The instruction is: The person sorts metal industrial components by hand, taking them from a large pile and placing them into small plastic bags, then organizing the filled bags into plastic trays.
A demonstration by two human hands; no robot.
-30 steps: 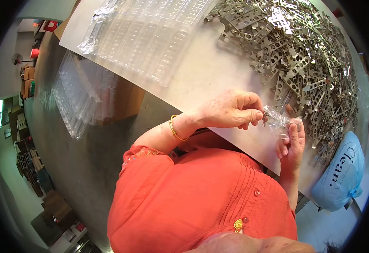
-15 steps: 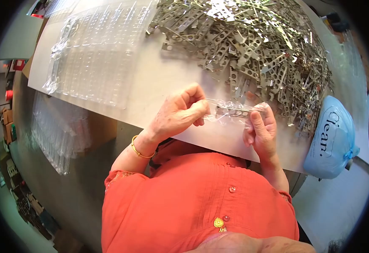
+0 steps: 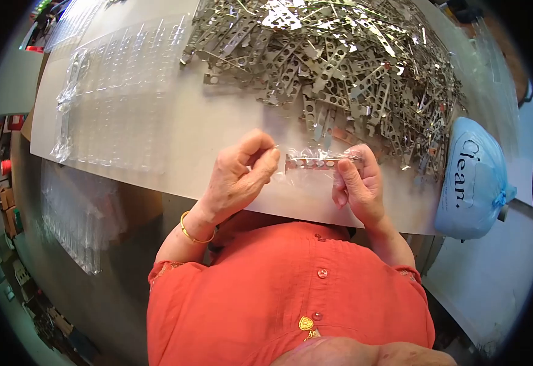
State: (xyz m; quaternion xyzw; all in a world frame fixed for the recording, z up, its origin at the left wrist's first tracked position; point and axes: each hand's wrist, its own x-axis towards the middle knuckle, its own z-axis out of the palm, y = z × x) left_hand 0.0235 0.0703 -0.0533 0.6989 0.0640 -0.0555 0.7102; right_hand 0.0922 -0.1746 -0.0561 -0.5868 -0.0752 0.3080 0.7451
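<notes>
My right hand pinches one end of a thin perforated metal strip between thumb and fingers. Crinkled clear plastic film clings round the strip, which lies roughly level just above the table's front part. Left of it, my left hand is closed, thumb against forefinger, a little apart from the strip's free end. A tiny pale speck shows at those fingertips; what it is cannot be made out. Beyond both hands spreads a big heap of loose perforated metal strips.
Clear plastic trays lie on the white table at the left. More clear trays stand lower, beside a brown box. A tied blue bag marked "Clean" sits at the table's right edge.
My left hand has drawn away from the plastic-wrapped strip, leaving a gap. The right hand still holds the strip. The whole view has shifted a little.
</notes>
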